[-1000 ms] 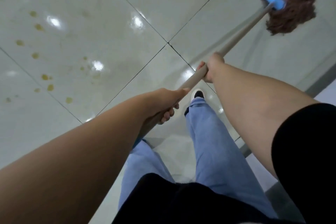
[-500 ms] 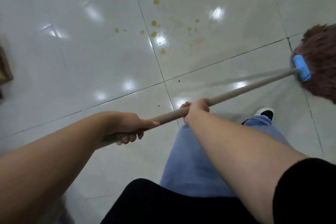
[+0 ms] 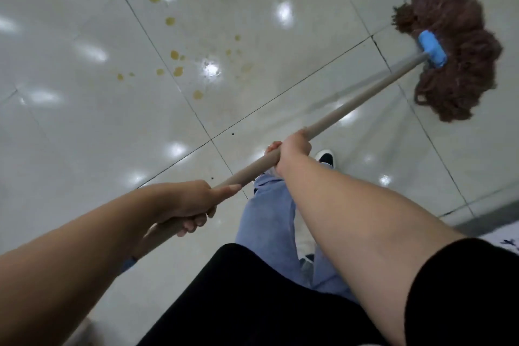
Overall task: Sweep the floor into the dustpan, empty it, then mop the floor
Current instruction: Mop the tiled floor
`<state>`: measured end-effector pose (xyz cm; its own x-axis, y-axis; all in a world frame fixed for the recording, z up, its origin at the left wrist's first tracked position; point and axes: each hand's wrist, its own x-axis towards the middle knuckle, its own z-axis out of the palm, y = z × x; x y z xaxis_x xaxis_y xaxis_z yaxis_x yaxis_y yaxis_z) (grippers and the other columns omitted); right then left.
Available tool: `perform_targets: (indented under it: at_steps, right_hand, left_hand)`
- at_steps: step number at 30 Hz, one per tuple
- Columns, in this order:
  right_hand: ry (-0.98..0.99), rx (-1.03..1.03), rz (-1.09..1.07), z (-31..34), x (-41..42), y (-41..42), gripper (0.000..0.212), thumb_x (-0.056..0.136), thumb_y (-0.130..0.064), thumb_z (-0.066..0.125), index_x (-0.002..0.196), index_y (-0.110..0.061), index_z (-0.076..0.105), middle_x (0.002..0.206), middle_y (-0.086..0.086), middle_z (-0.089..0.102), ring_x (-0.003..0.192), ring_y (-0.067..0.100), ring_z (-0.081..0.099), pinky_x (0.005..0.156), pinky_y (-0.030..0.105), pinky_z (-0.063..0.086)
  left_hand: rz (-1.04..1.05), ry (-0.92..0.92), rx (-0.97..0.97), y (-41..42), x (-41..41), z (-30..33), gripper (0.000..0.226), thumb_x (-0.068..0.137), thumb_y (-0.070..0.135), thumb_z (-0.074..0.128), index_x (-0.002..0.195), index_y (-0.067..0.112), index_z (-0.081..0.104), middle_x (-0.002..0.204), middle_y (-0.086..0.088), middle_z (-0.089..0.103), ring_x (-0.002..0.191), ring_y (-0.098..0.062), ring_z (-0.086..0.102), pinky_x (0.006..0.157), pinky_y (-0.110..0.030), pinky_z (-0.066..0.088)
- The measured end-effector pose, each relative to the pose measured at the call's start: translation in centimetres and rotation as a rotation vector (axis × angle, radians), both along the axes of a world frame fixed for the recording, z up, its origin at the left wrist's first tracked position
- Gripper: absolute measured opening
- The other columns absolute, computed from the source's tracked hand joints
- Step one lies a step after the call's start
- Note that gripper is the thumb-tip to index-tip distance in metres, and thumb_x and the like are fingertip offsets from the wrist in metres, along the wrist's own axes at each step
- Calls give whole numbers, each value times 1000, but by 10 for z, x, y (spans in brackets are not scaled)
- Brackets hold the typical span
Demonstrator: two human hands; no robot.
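A mop with a brown string head (image 3: 455,53) and a blue clamp (image 3: 432,49) lies on the glossy white tiled floor (image 3: 84,135) at the upper right. Its beige handle (image 3: 356,104) slants down to the lower left. My right hand (image 3: 292,150) grips the handle at mid-length. My left hand (image 3: 193,202) grips it lower down, near its end, thumb laid along the shaft. Several yellow-brown stain spots (image 3: 175,56) mark the tiles at upper centre, left of the mop head and apart from it.
My legs in light blue jeans (image 3: 266,222) and a black-and-white shoe (image 3: 325,157) stand under the handle. A dark grey strip (image 3: 488,222) runs along the floor's edge at the right. Dark grout lines cross the tiles.
The view has swung; the mop head sits higher and farther from me than half a second ago. Both hands keep their grip on the handle. The stains lie closer to centre.
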<state>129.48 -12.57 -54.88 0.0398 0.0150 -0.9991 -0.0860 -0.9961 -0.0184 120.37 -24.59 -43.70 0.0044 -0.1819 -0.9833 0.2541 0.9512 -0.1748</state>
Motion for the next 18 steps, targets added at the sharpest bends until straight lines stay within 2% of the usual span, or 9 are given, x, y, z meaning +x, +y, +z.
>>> perform_targets:
  at_steps: [3,8,11,15,18]
  right_hand:
    - [4,60,-55,-15,35,74,36,98,-47,35,101,-12,42,52,5,41,39,17,37,38,16,37]
    - [-70,219,-76,-29,104,185,27,98,-34,38,83,-12,44,63,5,43,39,13,40,35,12,39]
    - [-157,284,0,-32,139,231,22,95,-22,32,75,-15,39,64,2,41,39,12,41,35,12,39]
    - [-195,282,17,-39,161,243,16,95,-25,34,82,-18,40,61,1,42,22,10,38,38,11,40]
    - [-203,244,64,-42,141,202,18,94,-24,29,82,-17,41,42,0,42,19,10,35,40,9,41]
  left_hand:
    - [-19,-15,57,73,34,-18,62,81,71,40,66,11,42,34,4,37,28,-13,35,37,-15,34]
    - [79,-120,166,185,102,-40,59,82,70,40,66,13,40,34,3,37,26,-10,33,35,-13,33]
    - [153,-179,230,228,141,-39,57,84,68,39,66,14,37,32,4,34,23,-8,30,34,-9,29]
    - [240,-275,265,232,163,-37,52,89,61,39,70,13,35,30,4,34,21,-7,30,33,-8,31]
    - [218,-263,265,188,142,-42,54,89,61,39,67,13,36,31,4,33,22,-7,29,34,-8,29]
